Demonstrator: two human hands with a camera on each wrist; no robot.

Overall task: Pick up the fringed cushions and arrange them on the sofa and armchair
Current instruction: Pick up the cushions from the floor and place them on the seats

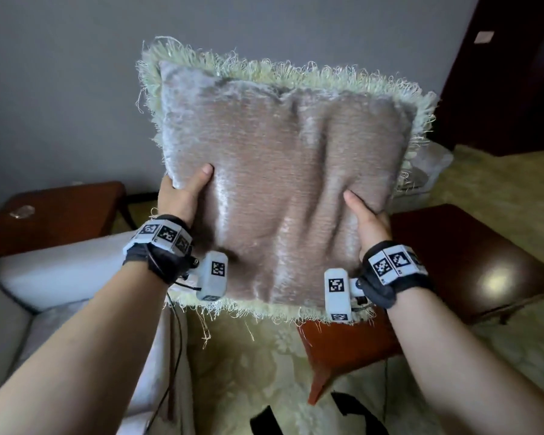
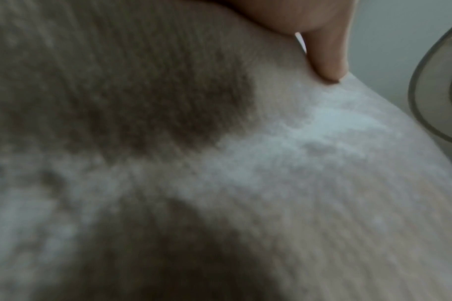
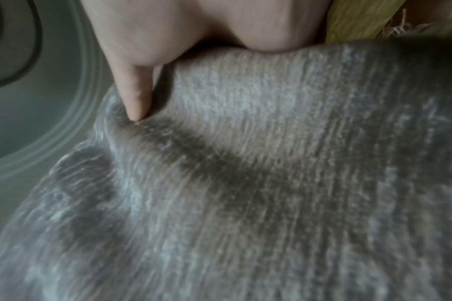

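A square fringed cushion point(image 1: 280, 183) of shiny beige-pink fabric with pale green fringe hangs in the air before me, tilted a little. My left hand point(image 1: 182, 193) grips its left edge, thumb on the front face and fingers hidden behind. My right hand point(image 1: 369, 215) grips the right edge the same way. In the left wrist view the cushion point(image 2: 245, 173) fills the picture under my thumb point(image 2: 325, 51). The right wrist view shows the cushion point(image 3: 271, 183) dented by my thumb point(image 3: 134, 91). The white sofa point(image 1: 60, 271) lies at the lower left, below the cushion.
A dark wooden side table point(image 1: 60, 211) stands beyond the sofa's arm at the left. A glossy wooden table point(image 1: 471, 265) sits at the right on patterned yellow-green carpet point(image 1: 515, 189). Another pale fringed object point(image 1: 427, 171) peeks out behind the cushion's right edge. A grey wall rises behind.
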